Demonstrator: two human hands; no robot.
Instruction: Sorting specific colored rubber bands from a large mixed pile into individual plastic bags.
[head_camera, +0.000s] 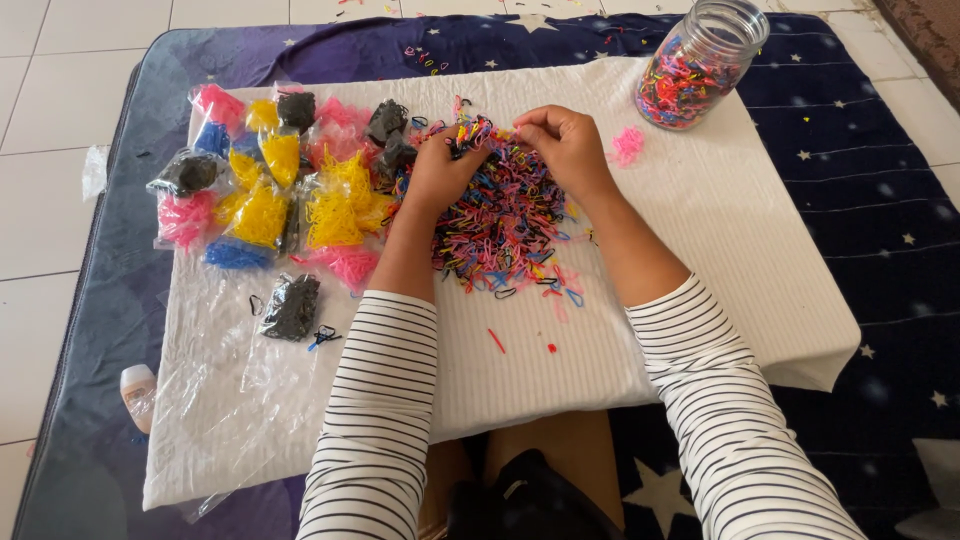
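Landmark: mixed pile of small elastic bands (505, 220), pink/blue/black/yellow, mid white cloth (700, 260).

- Left hand (440, 170): on the pile's upper-left edge, fingers curled shut into the bands, a clump of dark and coloured ones apparently pinched at the tips.
- Right hand (565, 140): at the pile's top edge, fingertips closed in a tight pinch; looks like a band or two in it, too small to confirm.
- Glass jar (700, 65): up-right of the pile, well apart, open mouth, tilted toward the camera or just foreshortened, can't tell which. Partly filled with mixed bands.
- Small pink clump (627, 146): between pile and jar, just right of the right hand.
- Sorted bags (265, 190) of yellow, pink, black, blue bands: left of the pile, the nearest ones touching its edge.
- Strays: red bits (497, 340) below the pile, more on the dark star-print mat (870, 200) above it.

Risks, my read:
- Bands interlock, so a pinch likely drags extra colours along.
- Forearms lie alongside the pile; a sweep could scatter bands off the cloth.
- Jar sits near the cloth edge; an elbow knock could tip it.
- Bags abut the pile, so loose bands could mix in.
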